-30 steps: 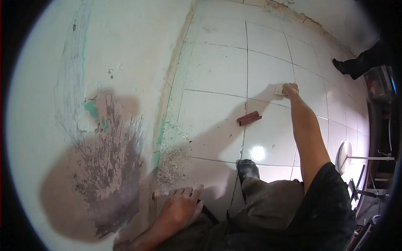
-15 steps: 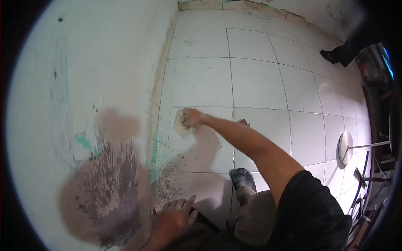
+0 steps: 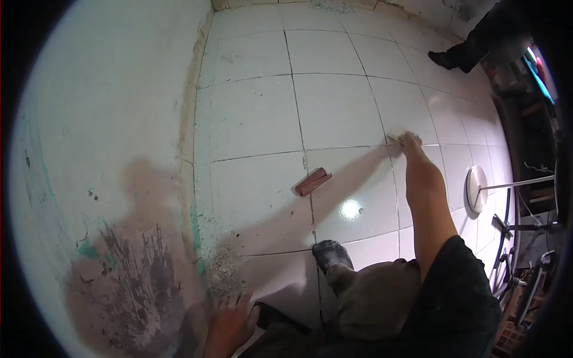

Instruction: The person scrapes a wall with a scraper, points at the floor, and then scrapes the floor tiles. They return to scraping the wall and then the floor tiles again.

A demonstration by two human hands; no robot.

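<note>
My right hand (image 3: 412, 142) reaches far out over the floor, its fingers closed on a small pale flat piece (image 3: 398, 135) that touches the tiles. At the bottom, my left hand (image 3: 231, 319) has its fingers apart and holds nothing, next to a heap of grey-white debris (image 3: 224, 269) along the wall. A rolled reddish-brown sheet (image 3: 312, 182) lies on the white tiled floor (image 3: 256, 119) between my two hands.
A stained wall (image 3: 119, 149) runs down the left side. My shoe (image 3: 332, 255) is on the tiles. Another person's dark shoe (image 3: 443, 59) shows at the upper right. At the right stand a round white base with a pole (image 3: 476, 190) and dark metal legs (image 3: 507, 225).
My right hand has swept the pale piece from the left side across to the right. The rolled sheet, mostly hidden by my arm before, now shows fully. The view has shifted.
</note>
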